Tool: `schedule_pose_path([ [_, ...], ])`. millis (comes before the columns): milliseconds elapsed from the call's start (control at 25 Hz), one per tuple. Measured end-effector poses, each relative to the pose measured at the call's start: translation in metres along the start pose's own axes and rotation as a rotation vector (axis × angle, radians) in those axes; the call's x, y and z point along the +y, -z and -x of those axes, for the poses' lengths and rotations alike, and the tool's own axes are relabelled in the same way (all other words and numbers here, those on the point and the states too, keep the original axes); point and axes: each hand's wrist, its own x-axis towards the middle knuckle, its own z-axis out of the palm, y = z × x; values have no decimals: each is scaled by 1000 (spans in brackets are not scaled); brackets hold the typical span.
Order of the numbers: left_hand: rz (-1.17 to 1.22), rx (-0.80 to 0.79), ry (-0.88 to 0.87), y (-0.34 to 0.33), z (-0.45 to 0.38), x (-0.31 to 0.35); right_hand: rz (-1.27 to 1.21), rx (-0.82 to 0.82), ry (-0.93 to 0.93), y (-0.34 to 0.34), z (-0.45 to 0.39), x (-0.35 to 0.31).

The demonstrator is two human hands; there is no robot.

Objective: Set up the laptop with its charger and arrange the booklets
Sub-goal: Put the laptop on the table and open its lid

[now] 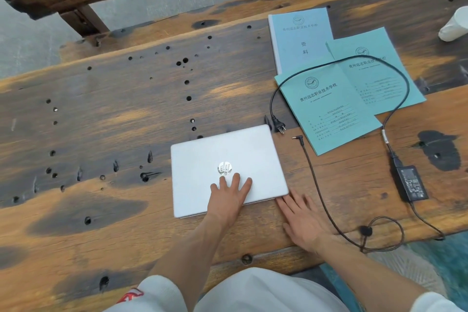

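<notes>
Closed silver HP laptop [228,170] is laid flat on the wooden table [101,121], lid pressed near its front edge by the left hand [229,197] with fingers straight and spread; the right hand [301,220] is laid flat on the table, fingertips [281,201] touching the laptop's front right corner, nothing gripped. Charger brick [411,182] is seen well right of the laptop, barrel plug [298,138] and wall plug [278,125] lying loose just beside its far right corner, cable draped over three overlapping blue-green booklets [329,106]. Booklet print is too small to read, and a white paper cup [454,25] is cut off at the right edge.
</notes>
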Motion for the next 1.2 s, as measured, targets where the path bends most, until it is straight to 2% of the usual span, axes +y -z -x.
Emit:
schedule_pose_path([
  [120, 1, -23, -4, 1, 1, -2, 94, -39, 84, 7, -8, -4],
  [360, 20, -42, -37, 18, 1, -11, 142, -123, 93, 15, -13, -4],
  [640, 66, -161, -89, 57, -2, -27, 175, -219, 104, 31, -21, -4],
  [960, 200, -244, -200, 147, -18, -72, 288, -379, 146, 47, -42, -3],
  [1080, 275, -256, -155, 179, -22, -92, 306, -423, 144, 48, -49, -5],
  [1200, 323, -200, -125, 204, -29, -111, 313, -436, 137, 48, -51, -5],
])
